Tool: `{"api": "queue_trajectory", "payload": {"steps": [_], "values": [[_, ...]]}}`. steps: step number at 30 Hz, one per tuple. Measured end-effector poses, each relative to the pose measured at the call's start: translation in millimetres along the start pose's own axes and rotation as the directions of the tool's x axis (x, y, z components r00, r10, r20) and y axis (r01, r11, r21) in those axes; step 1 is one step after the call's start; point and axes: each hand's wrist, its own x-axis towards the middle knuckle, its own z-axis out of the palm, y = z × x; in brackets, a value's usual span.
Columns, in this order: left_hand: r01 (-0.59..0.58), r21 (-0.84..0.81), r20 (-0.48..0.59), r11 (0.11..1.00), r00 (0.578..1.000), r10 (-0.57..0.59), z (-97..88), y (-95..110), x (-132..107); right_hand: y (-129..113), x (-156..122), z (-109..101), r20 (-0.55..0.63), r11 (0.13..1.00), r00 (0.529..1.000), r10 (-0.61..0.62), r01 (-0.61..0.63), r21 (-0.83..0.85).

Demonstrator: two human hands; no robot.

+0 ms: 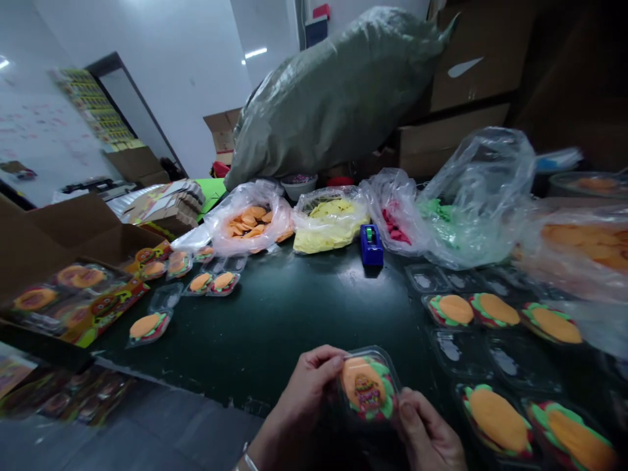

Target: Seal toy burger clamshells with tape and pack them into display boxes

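Between my hands, near the table's front edge, is a clear plastic box (367, 386) with a burger-shaped piece inside and a printed label on its top. My left hand (314, 386) grips the box's left side, thumb along the upper edge. At the lower right corner, my right hand (424, 425) pinches the box between thumb and fingers. To the right lie open clear trays holding orange, green and red burger pieces, among them a near burger (498, 418) and a farther burger (451, 309).
Bags of orange pieces (250, 222), yellow pieces (330, 222) and green pieces (441, 219) line the table's back, with a blue tape dispenser (371, 245) before them. At left, a cardboard display box (105, 307) holds packed burgers, and one boxed burger (148, 326) lies beside it.
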Motion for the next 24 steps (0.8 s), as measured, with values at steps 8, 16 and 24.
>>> {"api": "queue_trajectory", "payload": {"steps": [8,16,24], "values": [[-0.034,0.055,0.04,0.998,0.999,0.032,-41.5,18.4,24.6,7.6,48.6,28.2,0.226,0.979,0.958,0.177,-0.195,0.058],[0.074,-0.086,0.394,0.994,0.919,-0.034,-76.5,36.3,55.3,-39.2,122.4,53.7,0.422,0.951,0.888,0.181,-0.049,-0.305],[0.155,-0.31,0.321,0.938,0.946,-0.051,-94.9,17.1,82.7,-63.5,276.1,55.4,-0.153,0.915,0.987,0.04,-0.098,-0.39]]}}
